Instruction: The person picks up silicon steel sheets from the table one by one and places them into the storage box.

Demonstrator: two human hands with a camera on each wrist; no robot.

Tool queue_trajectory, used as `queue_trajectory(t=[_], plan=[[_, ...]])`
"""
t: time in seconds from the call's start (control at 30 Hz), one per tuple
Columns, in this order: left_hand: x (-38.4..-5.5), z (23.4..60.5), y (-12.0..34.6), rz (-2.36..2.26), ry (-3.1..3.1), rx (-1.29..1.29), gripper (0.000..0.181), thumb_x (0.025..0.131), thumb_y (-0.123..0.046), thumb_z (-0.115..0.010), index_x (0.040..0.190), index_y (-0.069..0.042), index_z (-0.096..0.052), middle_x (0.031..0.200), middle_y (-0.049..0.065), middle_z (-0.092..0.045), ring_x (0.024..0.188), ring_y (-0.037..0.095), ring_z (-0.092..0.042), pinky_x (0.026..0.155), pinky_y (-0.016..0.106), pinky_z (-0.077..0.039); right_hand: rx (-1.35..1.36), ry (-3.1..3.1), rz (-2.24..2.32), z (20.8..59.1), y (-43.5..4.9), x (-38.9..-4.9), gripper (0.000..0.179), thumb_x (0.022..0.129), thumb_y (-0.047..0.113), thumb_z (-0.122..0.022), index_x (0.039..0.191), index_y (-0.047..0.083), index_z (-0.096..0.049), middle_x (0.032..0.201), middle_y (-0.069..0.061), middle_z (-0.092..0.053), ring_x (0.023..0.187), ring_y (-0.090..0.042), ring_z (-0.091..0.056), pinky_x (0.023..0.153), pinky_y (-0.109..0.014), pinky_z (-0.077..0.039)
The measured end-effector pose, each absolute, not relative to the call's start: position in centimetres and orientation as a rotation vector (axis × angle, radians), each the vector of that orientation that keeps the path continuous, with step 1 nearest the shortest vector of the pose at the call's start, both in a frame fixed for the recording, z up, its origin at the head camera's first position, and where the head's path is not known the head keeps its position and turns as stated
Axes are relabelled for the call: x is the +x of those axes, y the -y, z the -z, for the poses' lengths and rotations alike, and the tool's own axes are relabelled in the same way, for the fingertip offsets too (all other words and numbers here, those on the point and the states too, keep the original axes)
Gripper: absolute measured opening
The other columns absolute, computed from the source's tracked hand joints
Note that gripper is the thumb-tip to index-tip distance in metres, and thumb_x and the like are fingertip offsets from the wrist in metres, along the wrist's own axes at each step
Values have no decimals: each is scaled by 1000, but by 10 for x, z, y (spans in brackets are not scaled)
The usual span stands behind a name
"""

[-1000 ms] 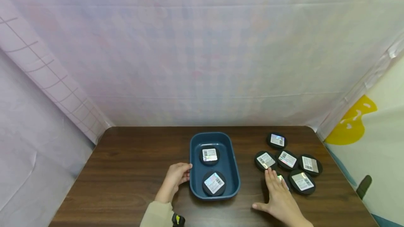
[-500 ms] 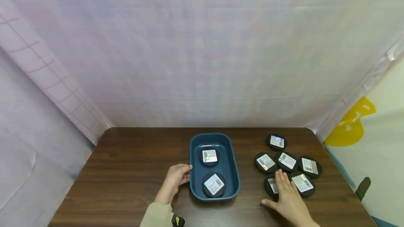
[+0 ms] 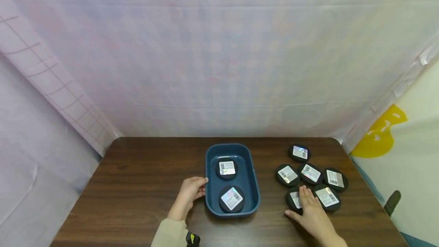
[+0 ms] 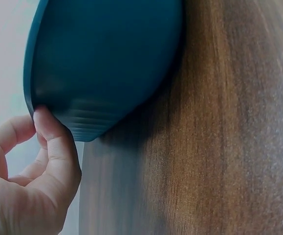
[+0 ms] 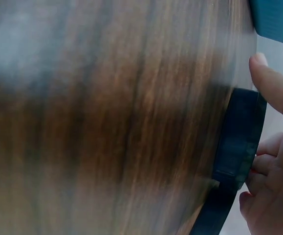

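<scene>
In the head view, my left hand (image 3: 190,193) holds the left side of a blue rectangular tray (image 3: 249,186). The left wrist view shows the thumb and index finger pinching the tray's rim (image 4: 30,73). Two black round discs with white barcode labels lie in the tray, one at the back (image 3: 227,175) and one at the front (image 3: 236,207). My right hand (image 3: 313,216) lies with fingers extended over the right part of another such disc (image 3: 294,200) on the table. In the right wrist view the thumb stands by the near edge of that thick dark disc (image 5: 239,137).
Several more labelled black discs stand close together around the right hand, among them a right-hand one (image 3: 335,180) and a rear one (image 3: 299,153). The brown wooden table (image 3: 144,170) ends at a pale curtain (image 3: 205,68) behind.
My right hand has shifted slightly to the right, and the left part of the disc beneath it now shows. My left hand and the tray have stayed in place.
</scene>
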State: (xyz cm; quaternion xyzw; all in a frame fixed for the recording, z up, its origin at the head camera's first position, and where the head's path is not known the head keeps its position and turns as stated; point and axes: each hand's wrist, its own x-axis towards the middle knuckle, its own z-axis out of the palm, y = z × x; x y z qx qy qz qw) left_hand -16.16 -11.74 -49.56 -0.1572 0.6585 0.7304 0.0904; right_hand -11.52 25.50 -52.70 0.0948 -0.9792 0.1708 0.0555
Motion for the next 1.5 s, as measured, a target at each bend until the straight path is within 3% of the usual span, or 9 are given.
queue_trajectory(t=[0.23,0.6,0.93,1.5], plan=[[-166,499,119,-2149,-1957,-435,28,86,-7,-59,99,17,-56,65,4,-52,58,12,-51,53,22,-49,278,2954,-487,526,-255,-122,91,73,39,-75,126,-23,-36,128,-42,-37,120,-55,-34,97,-62,-31],[-166,499,118,-2140,-1951,-457,27,86,-8,-59,99,16,-56,65,4,-52,58,11,-51,53,21,-49,221,2989,-497,518,-253,-128,86,72,41,-76,120,-23,-44,126,-41,-41,116,-53,-41,93,-60,-37],[-163,497,118,-2143,-1956,-477,26,85,-8,-60,98,15,-57,66,4,-53,58,11,-51,53,21,-49,274,2859,-512,519,-249,-127,80,60,36,-84,110,-19,-55,114,-35,-55,108,-48,-51,91,-57,-41],[-163,498,119,-2137,-1976,-480,28,84,-8,-61,98,15,-56,67,6,-53,58,12,-51,52,21,-49,291,2892,-493,518,-249,-129,87,57,38,-85,113,-20,-52,113,-37,-54,103,-47,-54,85,-54,-46]])
